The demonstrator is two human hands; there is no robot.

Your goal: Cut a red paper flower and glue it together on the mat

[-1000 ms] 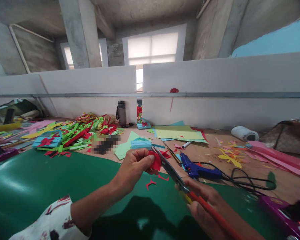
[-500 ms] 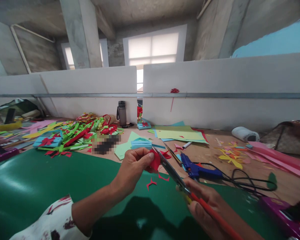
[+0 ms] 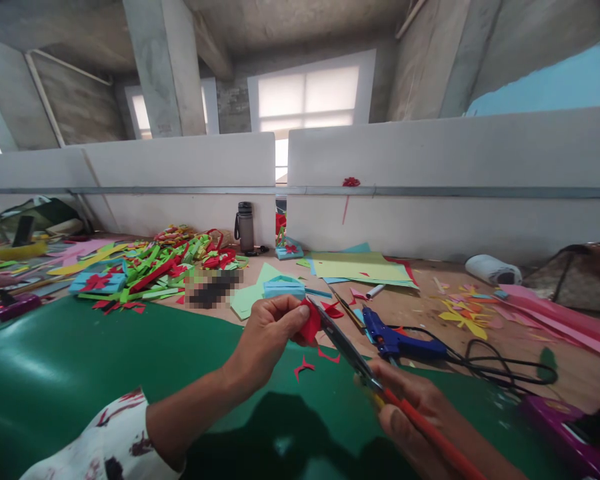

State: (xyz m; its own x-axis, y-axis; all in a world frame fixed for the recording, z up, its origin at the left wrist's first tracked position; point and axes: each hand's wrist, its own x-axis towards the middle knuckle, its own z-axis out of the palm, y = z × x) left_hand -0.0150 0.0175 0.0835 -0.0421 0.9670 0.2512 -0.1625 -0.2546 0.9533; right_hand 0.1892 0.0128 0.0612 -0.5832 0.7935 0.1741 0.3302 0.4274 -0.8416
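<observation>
Between the thumb and fingers of my left hand (image 3: 275, 327) is a small piece of red paper (image 3: 311, 325), pinched above the green mat (image 3: 180, 353). My right hand (image 3: 415, 407) grips scissors (image 3: 347, 350) with red-orange handles. Their blades point up and to the left, with the tips against the right edge of the red paper. Whether the blades are fully closed on it, I cannot tell. Below the paper, red paper scraps (image 3: 304, 367) lie on the mat.
A blue glue gun (image 3: 400, 341) with a black cable lies to the right. Green and red strips (image 3: 160, 267) are heaped at the left. Coloured sheets (image 3: 355, 267), a dark bottle (image 3: 245, 229) and yellow paper flowers (image 3: 463, 320) stand or lie farther back. A purple device (image 3: 555, 427) sits front right.
The view has shifted very slightly. Both hands, the red paper and the scissors keep nearly the same positions.
</observation>
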